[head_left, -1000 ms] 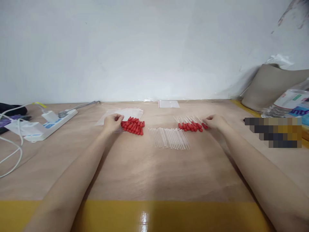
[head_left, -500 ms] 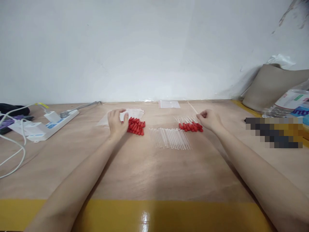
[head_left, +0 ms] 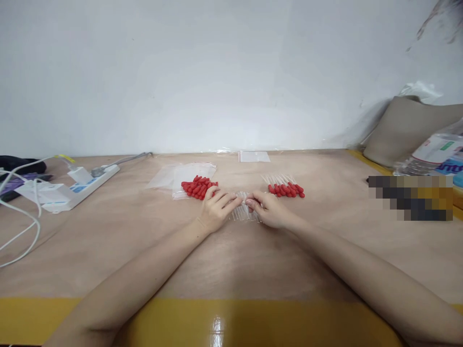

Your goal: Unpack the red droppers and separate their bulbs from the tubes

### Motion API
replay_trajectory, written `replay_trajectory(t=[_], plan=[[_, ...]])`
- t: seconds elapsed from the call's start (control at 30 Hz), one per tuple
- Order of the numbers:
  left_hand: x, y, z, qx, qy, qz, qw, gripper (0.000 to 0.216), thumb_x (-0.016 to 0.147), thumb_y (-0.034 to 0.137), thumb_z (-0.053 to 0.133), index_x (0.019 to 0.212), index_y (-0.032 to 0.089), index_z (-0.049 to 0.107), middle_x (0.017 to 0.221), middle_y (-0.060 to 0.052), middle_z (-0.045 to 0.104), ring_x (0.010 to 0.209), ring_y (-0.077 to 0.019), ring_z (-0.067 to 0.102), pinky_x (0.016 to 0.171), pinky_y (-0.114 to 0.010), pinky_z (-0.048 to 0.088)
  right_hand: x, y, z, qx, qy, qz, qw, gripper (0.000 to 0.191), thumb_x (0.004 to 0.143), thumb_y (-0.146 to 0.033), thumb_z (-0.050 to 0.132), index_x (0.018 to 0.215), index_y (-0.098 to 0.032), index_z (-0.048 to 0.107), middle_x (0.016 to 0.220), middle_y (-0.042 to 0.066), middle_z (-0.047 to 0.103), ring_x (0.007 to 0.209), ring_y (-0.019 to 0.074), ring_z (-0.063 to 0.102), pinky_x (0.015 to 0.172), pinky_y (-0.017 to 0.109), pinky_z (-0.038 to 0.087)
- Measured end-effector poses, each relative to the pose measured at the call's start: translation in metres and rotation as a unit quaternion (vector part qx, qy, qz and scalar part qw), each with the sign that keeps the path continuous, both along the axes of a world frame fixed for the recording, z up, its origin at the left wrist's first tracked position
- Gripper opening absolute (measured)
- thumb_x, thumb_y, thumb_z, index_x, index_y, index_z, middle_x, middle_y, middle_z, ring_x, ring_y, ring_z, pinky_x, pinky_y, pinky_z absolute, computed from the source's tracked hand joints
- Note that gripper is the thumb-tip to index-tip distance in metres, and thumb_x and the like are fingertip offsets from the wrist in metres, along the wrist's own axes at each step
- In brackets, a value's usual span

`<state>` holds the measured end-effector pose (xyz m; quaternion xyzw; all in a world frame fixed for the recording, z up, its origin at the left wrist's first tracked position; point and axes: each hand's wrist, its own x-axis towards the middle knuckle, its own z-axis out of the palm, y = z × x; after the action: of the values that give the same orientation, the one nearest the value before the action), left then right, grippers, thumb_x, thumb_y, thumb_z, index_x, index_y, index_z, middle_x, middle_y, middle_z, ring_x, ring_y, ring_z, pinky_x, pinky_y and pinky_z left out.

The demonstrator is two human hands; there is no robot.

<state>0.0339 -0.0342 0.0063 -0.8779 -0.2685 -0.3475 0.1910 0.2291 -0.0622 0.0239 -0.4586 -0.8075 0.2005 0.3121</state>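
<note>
My left hand is over the left part of a row of thin clear sticks, fingers stretched toward the right; its thumb is hidden. Close against its fingertips, my right hand is closed in a pinch above the same row. What lies in that pinch is too small to make out. Just beyond my left hand lies a pile of small red rubbery pieces, partly on clear plastic bags. Beyond my right hand is a bundle of pale thin sticks with red ends toward me.
A small zip bag lies near the wall. At left are a white power strip with plugs and loose white cables. A plastic bottle and a grey-brown object stand at right. Yellow tape runs along the front edge.
My left hand has left the red pile and moved right and nearer. My right hand has left the red-ended bundle and come left, and the pale stick by its fingers no longer shows there.
</note>
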Motion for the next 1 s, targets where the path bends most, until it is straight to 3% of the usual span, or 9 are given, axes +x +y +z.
replay_trajectory(t=[0.2, 0.33, 0.6, 0.77, 1.0], plan=[[-0.001, -0.001, 0.001, -0.012, 0.034, -0.013, 0.999, 0.021, 0.084, 0.018, 0.043, 0.094, 0.024, 0.061, 0.081, -0.002, 0.067, 0.076, -0.0162, 0.056, 0.082, -0.039, 0.029, 0.005, 0.002, 0.007, 0.039, -0.116, 0.046, 0.991, 0.034, 0.087, -0.034, 0.04, 0.06, -0.019, 0.054, 0.05, -0.004, 0.051, 0.051, 0.0095, 0.044, 0.063, 0.025, 0.029], [0.001, -0.007, 0.003, -0.002, 0.048, 0.009, 0.999, 0.019, 0.084, 0.019, 0.043, 0.089, 0.023, 0.061, 0.072, -0.001, 0.065, 0.072, -0.0158, 0.054, 0.08, -0.039, 0.025, 0.004, -0.001, 0.006, 0.116, -0.153, 0.007, 0.981, 0.034, 0.085, -0.036, 0.046, 0.057, -0.02, 0.056, 0.05, -0.003, 0.052, 0.062, 0.0128, 0.046, 0.075, 0.034, 0.024], [0.004, -0.011, 0.005, -0.047, 0.017, 0.058, 0.997, 0.019, 0.086, 0.024, 0.042, 0.079, 0.021, 0.059, 0.071, -0.001, 0.064, 0.074, -0.0173, 0.052, 0.086, -0.042, 0.021, 0.001, -0.005, -0.004, 0.28, -0.185, -0.047, 0.941, 0.03, 0.087, -0.036, 0.043, 0.07, -0.022, 0.063, 0.061, 0.001, 0.063, 0.071, 0.0154, 0.045, 0.081, 0.04, 0.019], [0.004, -0.014, 0.01, -0.114, 0.008, 0.068, 0.991, 0.028, 0.089, 0.027, 0.036, 0.069, 0.018, 0.054, 0.068, -0.001, 0.062, 0.07, -0.0158, 0.051, 0.08, -0.039, 0.024, 0.005, -0.003, -0.013, 0.416, -0.235, -0.062, 0.876, 0.025, 0.09, -0.025, 0.038, 0.08, -0.024, 0.061, 0.059, -0.002, 0.061, 0.071, 0.0131, 0.048, 0.084, 0.037, 0.018], [0.007, -0.021, 0.021, -0.334, -0.034, 0.044, 0.941, 0.038, 0.091, 0.035, 0.028, 0.068, 0.017, 0.052, 0.064, 0.002, 0.055, 0.062, -0.0123, 0.049, 0.061, -0.025, 0.03, 0.013, 0.0, -0.003, 0.626, -0.211, -0.06, 0.748, 0.017, 0.082, -0.011, 0.051, 0.081, -0.025, 0.061, 0.06, -0.009, 0.061, 0.063, 0.0057, 0.048, 0.071, 0.03, 0.021]])
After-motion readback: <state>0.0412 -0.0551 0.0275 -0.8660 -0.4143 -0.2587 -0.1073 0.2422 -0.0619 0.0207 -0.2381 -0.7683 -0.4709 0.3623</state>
